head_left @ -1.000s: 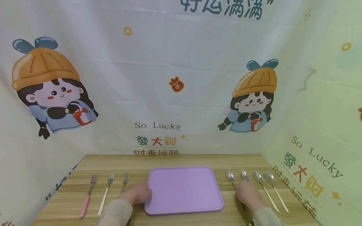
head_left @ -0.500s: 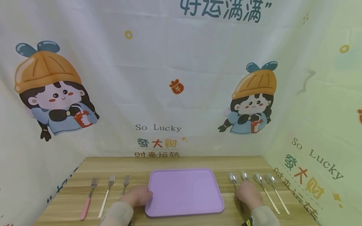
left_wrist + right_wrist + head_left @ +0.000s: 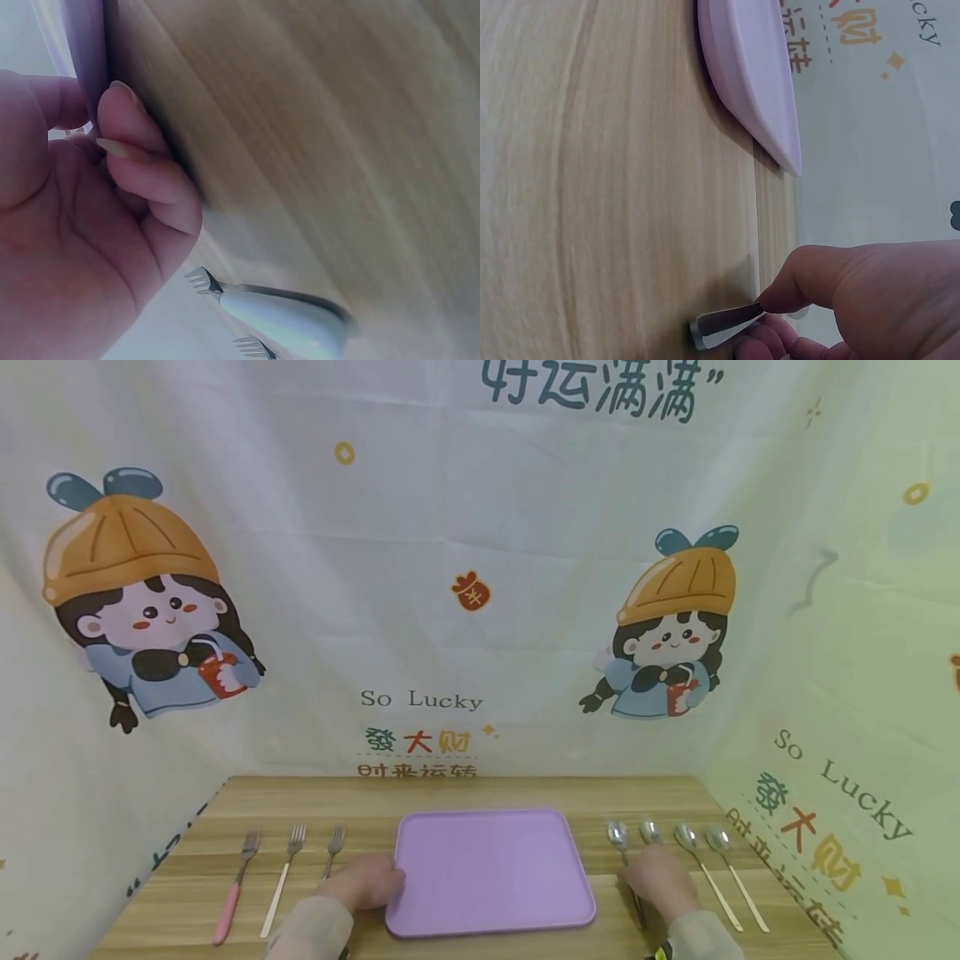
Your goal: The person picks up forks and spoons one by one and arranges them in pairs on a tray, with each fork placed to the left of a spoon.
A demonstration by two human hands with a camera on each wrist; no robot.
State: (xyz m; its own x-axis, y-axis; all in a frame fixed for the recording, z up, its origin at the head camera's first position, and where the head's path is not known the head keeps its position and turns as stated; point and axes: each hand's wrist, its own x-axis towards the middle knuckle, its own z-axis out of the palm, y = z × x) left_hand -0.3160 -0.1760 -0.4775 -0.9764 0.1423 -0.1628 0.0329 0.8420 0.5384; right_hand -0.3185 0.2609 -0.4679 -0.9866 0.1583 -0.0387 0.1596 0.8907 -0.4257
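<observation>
My left hand (image 3: 365, 880) holds the left rim of a purple tray (image 3: 491, 870); in the left wrist view the tray edge (image 3: 84, 56) lies between thumb and fingers. My right hand (image 3: 660, 878) pinches the metal handle of the leftmost spoon (image 3: 617, 835); the flat handle end (image 3: 724, 324) shows between thumb and fingers in the right wrist view. That spoon lies on or just above the table; I cannot tell which. A second spoon (image 3: 650, 832) is partly hidden behind the right hand. Left of the tray, a fork (image 3: 335, 841) has its handle hidden by the left hand.
On the left lie a pink-handled fork (image 3: 228, 910) and a white-handled fork (image 3: 277, 893). Two light-handled spoons (image 3: 708, 877) lie at the right. The wooden table (image 3: 465, 792) ends at a printed cloth (image 3: 540, 635) behind and at both sides.
The leftmost spoon's bowl has shifted slightly right, with the right hand still holding its handle. The left hand stays at the tray rim. The head view has tilted slightly.
</observation>
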